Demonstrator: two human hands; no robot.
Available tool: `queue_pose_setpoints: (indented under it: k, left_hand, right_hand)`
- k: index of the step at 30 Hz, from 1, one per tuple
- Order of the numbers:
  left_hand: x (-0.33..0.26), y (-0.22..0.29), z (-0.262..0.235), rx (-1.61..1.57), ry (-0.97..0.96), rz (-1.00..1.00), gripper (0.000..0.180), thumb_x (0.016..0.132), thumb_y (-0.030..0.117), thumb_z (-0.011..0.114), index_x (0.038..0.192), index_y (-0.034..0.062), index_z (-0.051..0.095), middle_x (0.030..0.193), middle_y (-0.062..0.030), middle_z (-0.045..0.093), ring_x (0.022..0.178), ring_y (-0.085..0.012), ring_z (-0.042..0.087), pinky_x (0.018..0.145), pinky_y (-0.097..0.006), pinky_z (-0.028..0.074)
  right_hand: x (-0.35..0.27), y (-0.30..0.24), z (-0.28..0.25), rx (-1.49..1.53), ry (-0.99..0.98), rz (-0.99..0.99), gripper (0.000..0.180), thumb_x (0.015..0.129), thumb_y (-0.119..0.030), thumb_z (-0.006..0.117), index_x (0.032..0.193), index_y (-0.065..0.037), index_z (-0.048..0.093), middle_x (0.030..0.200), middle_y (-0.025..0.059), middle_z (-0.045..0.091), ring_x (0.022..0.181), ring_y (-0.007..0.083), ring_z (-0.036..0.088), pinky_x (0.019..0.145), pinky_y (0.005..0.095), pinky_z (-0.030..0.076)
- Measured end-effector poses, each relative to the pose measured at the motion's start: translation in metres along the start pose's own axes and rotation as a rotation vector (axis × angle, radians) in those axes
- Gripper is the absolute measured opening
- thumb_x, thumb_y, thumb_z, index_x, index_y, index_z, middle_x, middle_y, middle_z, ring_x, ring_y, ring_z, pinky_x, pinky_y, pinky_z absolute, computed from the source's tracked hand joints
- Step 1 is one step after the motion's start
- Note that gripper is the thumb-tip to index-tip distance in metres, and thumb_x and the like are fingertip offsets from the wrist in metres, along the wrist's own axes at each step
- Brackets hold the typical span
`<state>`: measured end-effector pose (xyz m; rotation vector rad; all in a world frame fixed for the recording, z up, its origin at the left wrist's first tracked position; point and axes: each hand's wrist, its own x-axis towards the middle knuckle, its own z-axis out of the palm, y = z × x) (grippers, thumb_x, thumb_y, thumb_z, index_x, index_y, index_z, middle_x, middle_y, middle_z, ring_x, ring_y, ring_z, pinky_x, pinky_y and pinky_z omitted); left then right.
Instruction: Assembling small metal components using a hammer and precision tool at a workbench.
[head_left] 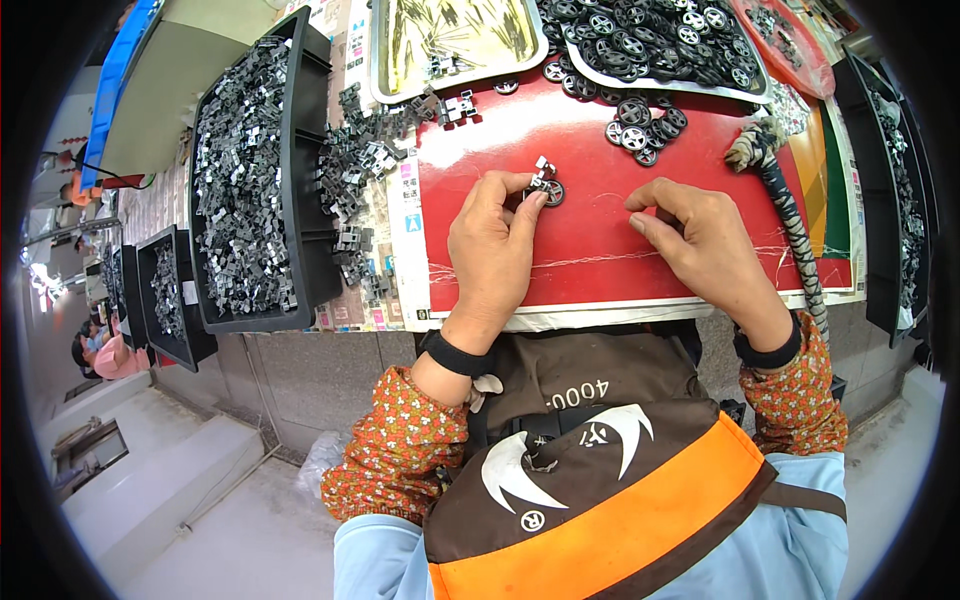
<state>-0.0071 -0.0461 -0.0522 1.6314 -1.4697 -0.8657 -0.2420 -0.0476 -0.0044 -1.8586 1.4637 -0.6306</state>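
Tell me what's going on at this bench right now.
A person is working at a red mat with bare hands. The left hand pinches a small metal part with a black wheel on it between its fingers, just above the mat. The right hand rests on the mat beside it, apparently empty. More black wheels lie loose at the mat's far edge, with a tray of wheels behind, and a black bin of grey metal pieces stands to the left.

the left hand (490, 250) covers part of the small wheeled piece (546, 186) at its fingers. trays (640, 50) at the top are cut off by the edge; their parts are too small to tell.
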Motion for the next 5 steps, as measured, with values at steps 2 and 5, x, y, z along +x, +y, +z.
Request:
queue_pose_setpoints:
  k: [2,5]
  left_hand:
    - [-0.0003,0.0008,-0.0002,0.033,-0.001,0.028,0.015,0.094,0.009,0.077,0.107,0.0056,0.07,0.097,-0.0062,0.072,0.065,-0.0148,0.063,0.064,-0.031,0.051]
    - [0.0006,-0.0069,0.0017,0.161,0.012,0.236,0.013,0.099,0.012,0.074,0.11,0.0044,0.072,0.107,-0.0036,0.075,0.063,-0.0146,0.057,0.064,-0.028,0.049]
  right_hand:
    - [0.0004,0.0022,0.0008,-0.007,0.008,-0.025,0.016,0.092,-0.014,0.073,0.103,-0.003,0.073,0.082,0.0184,0.072,0.07,0.0334,0.07,0.064,0.0419,0.052]
    - [0.006,-0.0025,-0.0055,-0.027,0.004,0.017,0.015,0.093,-0.015,0.073,0.102,-0.003,0.074,0.082,0.0189,0.072,0.07,0.0337,0.071,0.064,0.0428,0.052]
